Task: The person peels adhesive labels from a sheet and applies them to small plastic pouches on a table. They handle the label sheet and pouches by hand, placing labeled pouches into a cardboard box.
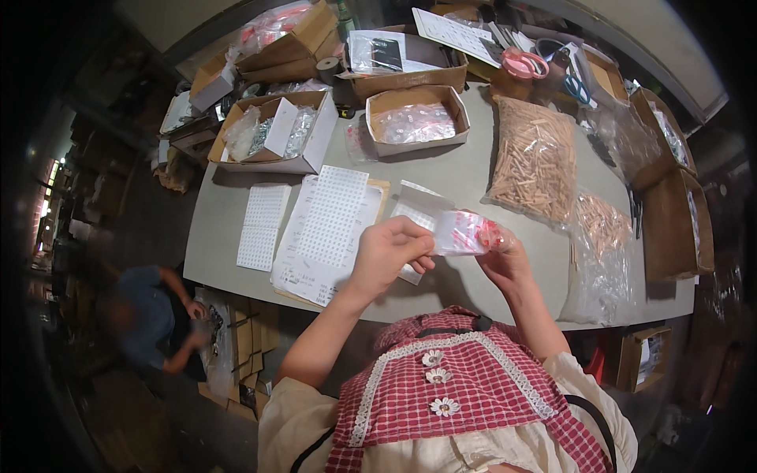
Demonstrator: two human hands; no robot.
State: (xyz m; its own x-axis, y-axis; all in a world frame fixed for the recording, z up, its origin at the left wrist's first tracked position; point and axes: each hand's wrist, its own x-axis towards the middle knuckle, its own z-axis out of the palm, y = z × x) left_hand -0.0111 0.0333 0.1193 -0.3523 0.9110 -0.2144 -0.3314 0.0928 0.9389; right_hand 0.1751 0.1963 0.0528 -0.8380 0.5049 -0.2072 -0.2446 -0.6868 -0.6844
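Note:
Between my hands, above the table's near half, is a small clear plastic bag (pixel 464 233) with red print. My right hand (pixel 506 256) is closed around its right end, where the plastic is bunched. At its left edge my left hand (pixel 394 254) is closed in a pinch; whether a small sticker is also between those fingertips cannot be made out. Partly hidden behind the bag and my left hand lies a sheet of small labels (pixel 422 202). To the left, another label sheet (pixel 335 211) rests on handwritten papers (pixel 303 264), beside a narrower label sheet (pixel 263 225).
A large bag of wooden dowels (pixel 532 158) and a smaller dowel bag (pixel 598 244) lie right. Beyond my hands stand a carton of small clear bags (pixel 378 143) and a carton of hardware packs (pixel 315 162). Scissors (pixel 577 88) are at back right. Another person (pixel 150 315) works lower left.

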